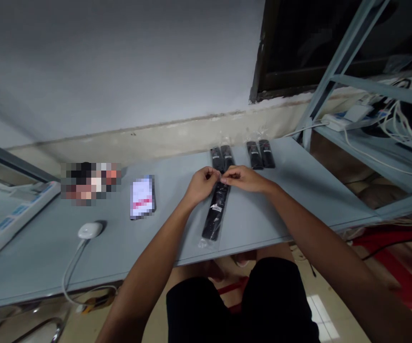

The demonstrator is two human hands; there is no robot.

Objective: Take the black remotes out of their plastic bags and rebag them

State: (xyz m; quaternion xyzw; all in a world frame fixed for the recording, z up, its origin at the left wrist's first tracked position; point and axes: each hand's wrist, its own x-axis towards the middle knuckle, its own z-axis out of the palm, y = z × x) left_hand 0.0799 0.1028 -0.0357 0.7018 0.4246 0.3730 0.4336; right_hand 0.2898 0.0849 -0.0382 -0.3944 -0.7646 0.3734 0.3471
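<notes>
A long black remote control (215,212) in a clear plastic bag (209,244) lies on the grey-blue table, with a small white label on it. At its far end, my left hand (204,183) and my right hand (243,178) meet, fingertips pinched together on the bag's end. The fingers partly cover that end. Just beyond my hands lie two more bagged remote controls (227,155), side by side. Another bagged pair of remote controls (261,154) is further right, near the wall.
To the left are a phone (142,196) with a lit, blurred screen, a white charger (90,230) with its cable, a pixelated pile (91,183), and a power strip (16,216). At right, a metal shelf (381,85) holds tangled white cables (397,119). The table's front edge is near my legs.
</notes>
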